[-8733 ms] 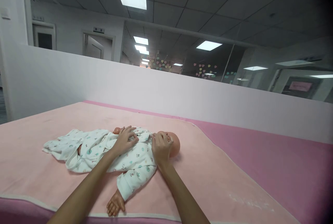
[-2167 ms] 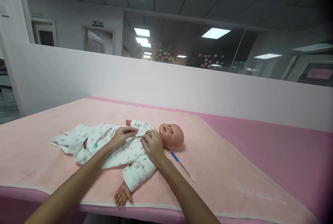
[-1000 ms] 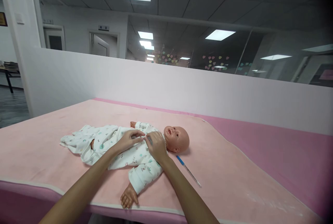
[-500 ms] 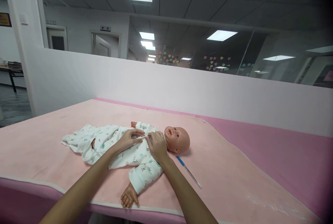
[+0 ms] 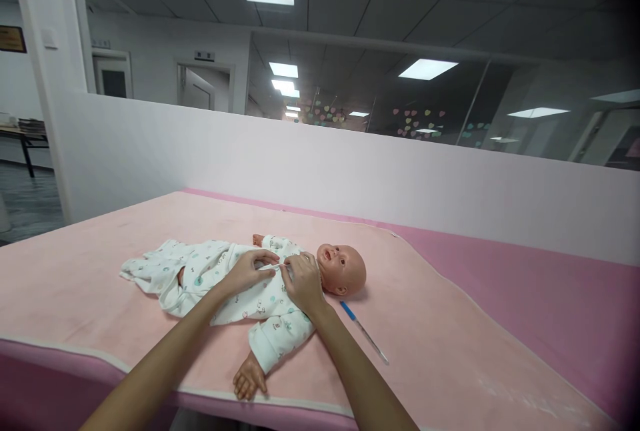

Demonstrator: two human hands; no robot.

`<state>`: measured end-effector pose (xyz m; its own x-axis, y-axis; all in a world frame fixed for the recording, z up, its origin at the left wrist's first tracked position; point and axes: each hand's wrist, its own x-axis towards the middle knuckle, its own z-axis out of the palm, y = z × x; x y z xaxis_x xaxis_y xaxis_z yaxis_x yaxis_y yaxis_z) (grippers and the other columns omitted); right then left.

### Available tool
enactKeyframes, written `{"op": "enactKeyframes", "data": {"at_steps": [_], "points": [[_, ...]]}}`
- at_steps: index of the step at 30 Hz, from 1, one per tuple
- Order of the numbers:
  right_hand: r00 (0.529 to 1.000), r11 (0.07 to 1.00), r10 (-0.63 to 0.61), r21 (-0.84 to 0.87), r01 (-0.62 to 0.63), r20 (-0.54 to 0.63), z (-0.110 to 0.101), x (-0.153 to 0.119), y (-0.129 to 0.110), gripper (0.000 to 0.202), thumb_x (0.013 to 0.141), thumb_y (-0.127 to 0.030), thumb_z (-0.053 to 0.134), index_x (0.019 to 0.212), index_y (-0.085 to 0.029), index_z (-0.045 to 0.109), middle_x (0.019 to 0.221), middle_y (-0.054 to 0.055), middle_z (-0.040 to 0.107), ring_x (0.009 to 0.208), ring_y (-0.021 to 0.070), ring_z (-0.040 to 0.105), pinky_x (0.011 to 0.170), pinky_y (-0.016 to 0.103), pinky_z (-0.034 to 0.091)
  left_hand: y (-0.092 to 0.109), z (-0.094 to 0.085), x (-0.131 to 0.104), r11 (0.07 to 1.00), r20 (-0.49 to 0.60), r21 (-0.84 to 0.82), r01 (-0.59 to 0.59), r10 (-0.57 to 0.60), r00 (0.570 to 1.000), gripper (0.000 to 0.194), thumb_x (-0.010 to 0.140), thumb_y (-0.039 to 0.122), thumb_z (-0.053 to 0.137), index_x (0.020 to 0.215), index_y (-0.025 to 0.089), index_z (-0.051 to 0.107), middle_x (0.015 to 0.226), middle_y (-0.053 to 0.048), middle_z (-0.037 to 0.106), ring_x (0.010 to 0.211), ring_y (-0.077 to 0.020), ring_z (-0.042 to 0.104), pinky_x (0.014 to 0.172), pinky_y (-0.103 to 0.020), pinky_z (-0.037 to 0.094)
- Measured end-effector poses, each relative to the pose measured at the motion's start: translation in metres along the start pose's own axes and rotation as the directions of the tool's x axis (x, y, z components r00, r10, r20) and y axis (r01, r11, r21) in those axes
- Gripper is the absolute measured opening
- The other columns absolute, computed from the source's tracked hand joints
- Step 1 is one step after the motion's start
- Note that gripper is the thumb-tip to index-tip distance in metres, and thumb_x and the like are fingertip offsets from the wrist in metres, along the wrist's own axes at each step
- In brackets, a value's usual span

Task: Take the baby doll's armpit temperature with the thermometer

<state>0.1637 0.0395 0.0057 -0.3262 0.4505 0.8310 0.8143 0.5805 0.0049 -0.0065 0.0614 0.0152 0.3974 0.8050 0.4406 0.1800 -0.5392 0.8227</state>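
Note:
A bald baby doll [image 5: 349, 269] lies on its back across the mat, its head toward the right. It wears a white printed top [image 5: 270, 294], with matching white cloth over its legs [image 5: 160, 261]. My left hand [image 5: 250, 271] is at the chest, thumb and fingers closed on the front edge of the top. Close beside it, nearer the doll's neck, my right hand [image 5: 304, 279] pinches the same edge. A short taut bit of cloth shows between the two hands. My fingers partly hide the fastening there.
On the pink mat [image 5: 440, 351], right of the doll's shoulder, lies a slim clear stick with a blue end [image 5: 363, 331]. A low white wall [image 5: 350, 174] runs behind the table, with glass above it. Far left, a side table [image 5: 23, 134] holds a stack of dark items.
The view has shifted very slightly. Both hands stay at the doll's chest with almost the same grip on the top.

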Motion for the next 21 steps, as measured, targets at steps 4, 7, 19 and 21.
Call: {"op": "enactKeyframes", "data": {"at_steps": [4,7,19,21], "points": [[1.0,1.0,-0.002,0.013,0.002,-0.004,-0.0004,0.0,-0.0003,0.01,0.083,-0.019,0.044,0.074,-0.02,0.049,0.071,0.002,0.058,0.07,0.0163,0.048,0.08,0.032,0.034,0.0038,0.0007,-0.0016,0.999,-0.005,0.037,-0.005,0.005,1.0,0.025,0.068,0.023,0.06,0.092,0.016,0.063,0.096,-0.006,0.066,0.092,-0.0185,0.059,0.086,-0.032,0.046],[1.0,1.0,0.008,0.02,-0.007,-0.002,-0.0007,0.0002,-0.0004,0.01,0.082,-0.019,0.045,0.073,-0.02,0.049,0.07,0.001,0.056,0.069,0.0157,0.047,0.078,0.031,0.034,0.0043,0.0002,-0.0018,0.999,-0.006,0.046,0.005,-0.005,1.0,0.024,0.068,0.024,0.06,0.091,0.017,0.064,0.096,-0.005,0.066,0.092,-0.0184,0.059,0.085,-0.031,0.046],[0.997,0.997,0.057,0.042,-0.06,0.06,-0.003,-0.0001,-0.0014,0.008,0.082,-0.017,0.046,0.075,-0.019,0.048,0.075,0.001,0.058,0.073,0.0157,0.047,0.076,0.03,0.032,0.0055,-0.0027,-0.0012,1.0,0.0,0.029,-0.007,0.007,1.0,0.024,0.068,0.024,0.063,0.091,0.016,0.062,0.08,-0.003,0.065,0.077,-0.0147,0.056,0.071,-0.026,0.044],[0.997,0.998,0.056,0.035,-0.059,0.06,-0.0034,0.0001,-0.0017,0.008,0.083,-0.018,0.045,0.075,-0.019,0.049,0.075,0.002,0.058,0.073,0.0157,0.047,0.076,0.03,0.032,0.0069,-0.0023,-0.0019,0.998,0.003,0.06,-0.035,0.035,0.999,0.021,0.069,0.026,0.061,0.088,0.016,0.063,0.08,-0.002,0.064,0.072,-0.0135,0.054,0.067,-0.025,0.042]]}}
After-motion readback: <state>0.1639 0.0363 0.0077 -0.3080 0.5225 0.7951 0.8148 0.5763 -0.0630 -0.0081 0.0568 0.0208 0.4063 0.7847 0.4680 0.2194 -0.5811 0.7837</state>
